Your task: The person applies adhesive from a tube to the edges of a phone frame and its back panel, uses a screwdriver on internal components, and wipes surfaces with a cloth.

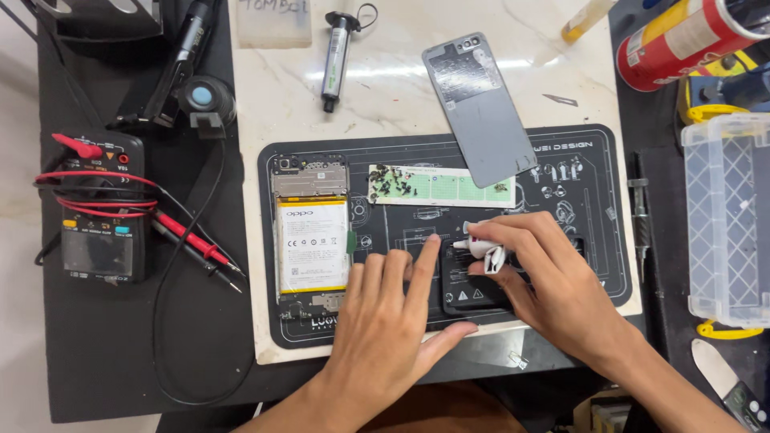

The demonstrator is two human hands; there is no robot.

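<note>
Fingers of right hand (553,281) pinch small white tube (481,247), nozzle left, over black flat part (473,293) on mat (593,160); left hand (385,321) flat, index pressing part. Done: rear cover (481,112) off, opened phone (311,232) left. Reassembly remains.

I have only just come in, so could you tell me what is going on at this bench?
A person is working on phone parts on a black repair mat. The left hand presses flat, index finger stretched onto a black part. The right hand holds a small white tube, nozzle pointing at that fingertip. An opened phone with its battery exposed lies to the left, the grey back cover above, and a multimeter on the far left.
</note>
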